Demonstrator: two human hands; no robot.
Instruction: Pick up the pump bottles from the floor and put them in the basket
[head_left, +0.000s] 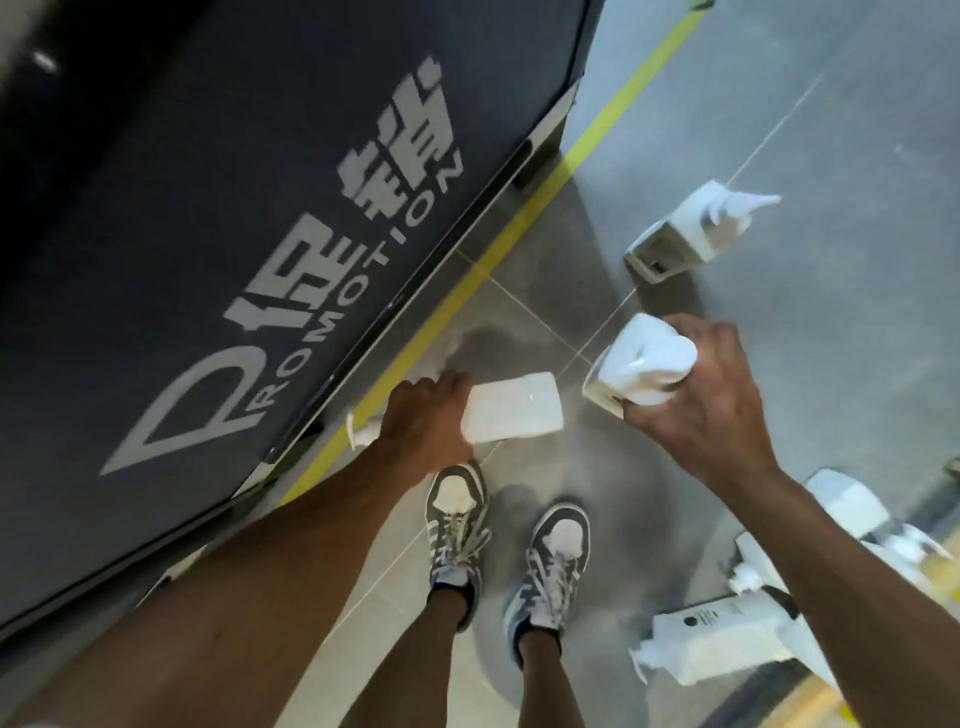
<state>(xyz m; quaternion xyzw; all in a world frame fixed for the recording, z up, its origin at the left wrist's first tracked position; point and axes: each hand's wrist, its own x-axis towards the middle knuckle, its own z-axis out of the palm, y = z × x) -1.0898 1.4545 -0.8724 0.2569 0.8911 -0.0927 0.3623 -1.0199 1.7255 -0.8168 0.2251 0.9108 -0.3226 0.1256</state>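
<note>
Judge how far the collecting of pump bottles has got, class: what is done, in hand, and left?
Done: cannot tell; no basket is in view. In hand: the right hand holds one white pump bottle, and the left hand grips a second bottle near the yellow floor line. Left: a far bottle and several bottles lie on the floor at right.

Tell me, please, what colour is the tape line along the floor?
The tape line is yellow, seen best in the head view, beside the dark promotion panel.

A shop: dark promotion stand (260, 260), yellow floor tape (519, 218), grey tiled floor (831, 156).
</note>
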